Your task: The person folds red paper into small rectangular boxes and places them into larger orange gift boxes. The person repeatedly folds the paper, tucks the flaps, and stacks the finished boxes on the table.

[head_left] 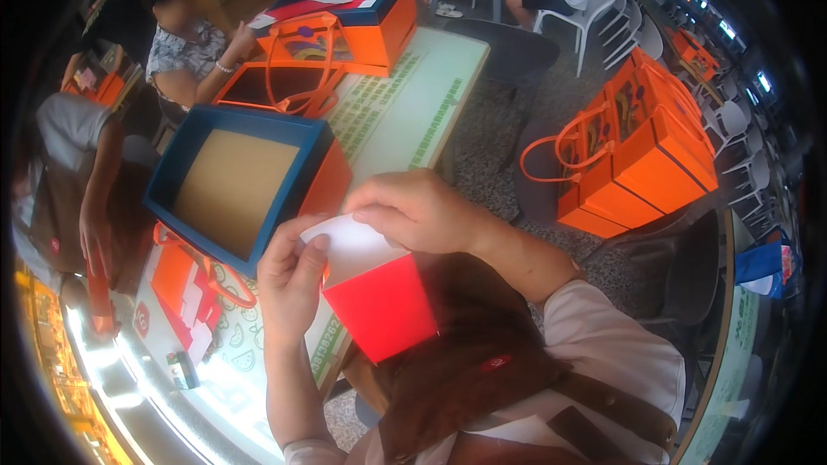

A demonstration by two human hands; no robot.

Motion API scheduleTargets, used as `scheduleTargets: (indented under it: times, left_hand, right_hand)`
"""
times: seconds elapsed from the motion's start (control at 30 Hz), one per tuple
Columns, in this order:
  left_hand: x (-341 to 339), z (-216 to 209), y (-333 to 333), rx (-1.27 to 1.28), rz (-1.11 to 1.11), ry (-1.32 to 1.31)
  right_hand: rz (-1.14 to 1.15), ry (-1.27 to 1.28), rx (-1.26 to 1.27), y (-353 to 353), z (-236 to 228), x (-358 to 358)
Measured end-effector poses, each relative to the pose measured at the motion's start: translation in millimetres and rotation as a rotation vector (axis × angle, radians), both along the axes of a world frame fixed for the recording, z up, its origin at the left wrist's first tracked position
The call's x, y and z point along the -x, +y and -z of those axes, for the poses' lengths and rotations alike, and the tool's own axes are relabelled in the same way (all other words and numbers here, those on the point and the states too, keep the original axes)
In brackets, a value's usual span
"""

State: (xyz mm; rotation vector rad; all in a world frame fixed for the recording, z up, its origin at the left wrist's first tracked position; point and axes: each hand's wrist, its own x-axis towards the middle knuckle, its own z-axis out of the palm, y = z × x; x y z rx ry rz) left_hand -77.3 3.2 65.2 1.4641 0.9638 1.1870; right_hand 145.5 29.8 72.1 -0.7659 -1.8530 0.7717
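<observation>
Gripping a small open-topped cardboard box (379, 293) with smooth red outer walls and a white inside, both hands are on it, right in front of the person's chest at the near edge of the table. The left hand (291, 274) clamps the box's left wall, thumb hooked over the white rim, fingers curled down behind. The right hand (413, 207) arches over from above, fingertips pinched on the far rim, so both hands are closed on the card, not spread.

Just beyond sits a big square box tray (245, 185), blue rim, orange sides, plain brown board floor, tilted a little toward the camera. Under its near corner lies a flat orange paper carrier bag (185, 288) with a looped orange handle. Beside that, a small dark green carton (183, 370) stands on the glaring white table top (405, 112), which carries rows of green print along its length.

Further up the table, another orange bag with loop handles (289, 77) lies open, and behind it a blue-topped orange lidded box (345, 9) bears a red and white strip label across its top.

Off to the right, on the speckled floor, a stack of glossy orange gift boxes (642, 142) with an orange strap handle sits well apart. Another person's arm (207, 69) rests at the table's far left.
</observation>
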Motion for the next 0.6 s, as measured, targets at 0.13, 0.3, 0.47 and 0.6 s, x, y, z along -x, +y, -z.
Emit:
scheduleTargets:
  times: [0.13,0.3,0.47,0.6]
  left_hand:
    - [-3.3,0.7,0.7,-0.030,0.009,-0.032]
    - [15.7,7.1,-2.7,0.005,-0.061,0.071]
    - [-9.1,-13.2,-2.1,-0.103,0.065,0.231]
    - [-9.6,-5.9,1.5,-0.193,0.097,0.181]
  right_hand:
    - [-0.006,0.025,-0.149,5.5,14.0,1.8]
    - [-0.208,0.093,0.191,11.5,14.8,6.0]
    - [-0.110,0.053,0.467,2.0,8.6,-23.9]
    - [-0.085,0.049,0.583,-2.8,6.2,-20.5]
